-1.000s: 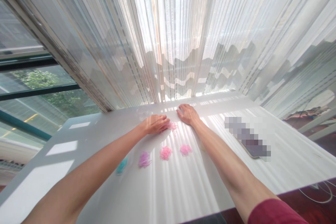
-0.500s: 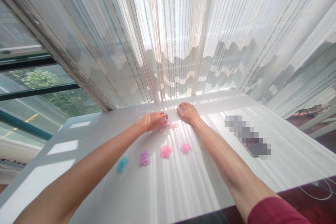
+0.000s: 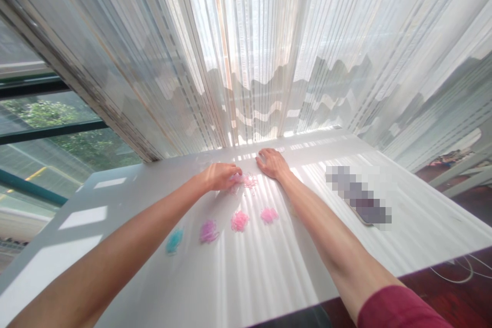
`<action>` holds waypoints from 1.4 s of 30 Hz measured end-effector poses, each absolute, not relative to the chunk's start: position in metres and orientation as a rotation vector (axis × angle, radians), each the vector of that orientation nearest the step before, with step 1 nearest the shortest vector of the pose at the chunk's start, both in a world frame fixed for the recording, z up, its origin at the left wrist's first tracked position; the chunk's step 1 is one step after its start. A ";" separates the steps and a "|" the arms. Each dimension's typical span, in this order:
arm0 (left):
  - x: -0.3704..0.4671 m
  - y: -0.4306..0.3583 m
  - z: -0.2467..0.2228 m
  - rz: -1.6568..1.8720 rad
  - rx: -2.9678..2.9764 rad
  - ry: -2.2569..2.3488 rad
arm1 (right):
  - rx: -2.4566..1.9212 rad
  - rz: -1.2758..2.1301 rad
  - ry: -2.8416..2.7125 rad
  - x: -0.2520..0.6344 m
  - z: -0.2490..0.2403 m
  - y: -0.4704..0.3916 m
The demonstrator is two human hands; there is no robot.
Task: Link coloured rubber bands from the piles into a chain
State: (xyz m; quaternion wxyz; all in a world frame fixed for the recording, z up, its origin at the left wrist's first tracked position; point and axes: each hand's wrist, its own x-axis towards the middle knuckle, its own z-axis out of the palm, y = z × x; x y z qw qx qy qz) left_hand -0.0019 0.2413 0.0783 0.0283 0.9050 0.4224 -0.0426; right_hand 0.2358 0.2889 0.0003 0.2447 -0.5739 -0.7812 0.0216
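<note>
A loose, mixed pile of small pink loops point(image 3: 250, 181), which look like tiny rubber bands, lies near the far side of the white table point(image 3: 154, 287). My left hand point(image 3: 222, 176) is at the pile's left edge, its fingers curled down and together among the pink bands; what is between the fingertips is partly hidden. Just beyond the pile on the right, my right hand point(image 3: 272, 163) rests palm down on the tabletop, fingers stretched out and holding nothing. Nearer to me sit separate heaps: teal bands point(image 3: 175, 241), purple bands point(image 3: 208, 231), coral-pink bands point(image 3: 240, 221) and light pink bands point(image 3: 269, 216).
A phone-like flat object point(image 3: 359, 200), blurred by pixels, lies on the table's right. Sheer striped curtains point(image 3: 261, 51) hang along the far edge. A window point(image 3: 57, 123) is on the left. White cables point(image 3: 457, 279) lie beyond the table's near right edge.
My left fingers have curled lower onto the pink bands. My right hand stays flat on the table. The whole view has shifted slightly.
</note>
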 end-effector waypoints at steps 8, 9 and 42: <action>-0.008 0.249 0.090 -0.101 2.752 1.310 | -1.547 0.075 -2.123 0.236 -0.001 0.290; -0.009 0.249 0.091 -0.089 2.748 1.314 | -1.546 0.077 -2.122 0.236 -0.001 0.290; -0.067 0.227 0.107 0.143 2.623 1.416 | -0.723 0.285 -2.587 0.153 -0.005 0.247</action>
